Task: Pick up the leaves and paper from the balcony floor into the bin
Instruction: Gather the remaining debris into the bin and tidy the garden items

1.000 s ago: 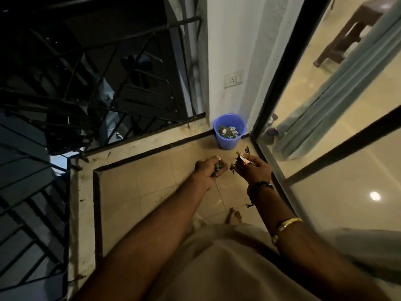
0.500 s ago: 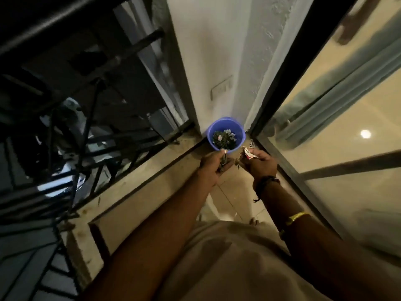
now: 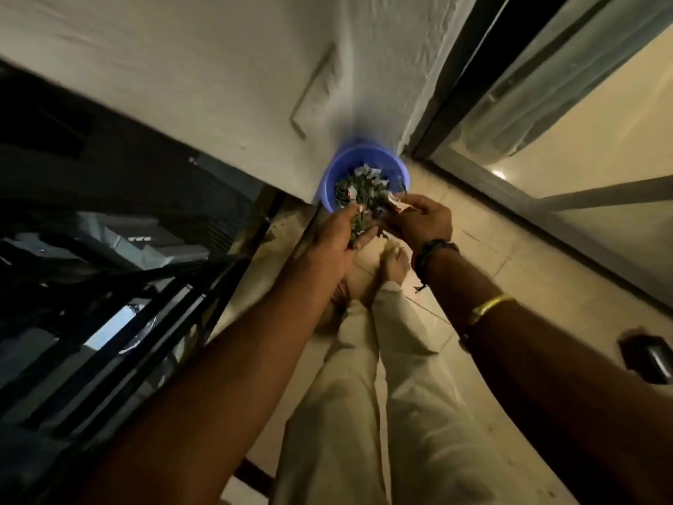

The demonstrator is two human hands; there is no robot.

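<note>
Blue bin [image 3: 329, 184] full of leaves [image 3: 358, 191], paper scraps [image 3: 364, 173]

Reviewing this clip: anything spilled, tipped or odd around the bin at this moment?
Nothing stands out. The blue bin stands upright in the corner, litter inside. The left hand holds leaves at its near rim; the right hand pinches a paper scrap beside it. The frame is blurred, so small spills would not show.

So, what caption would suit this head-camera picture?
Left hand and right hand hold leaves and paper at the blue bin.
</note>
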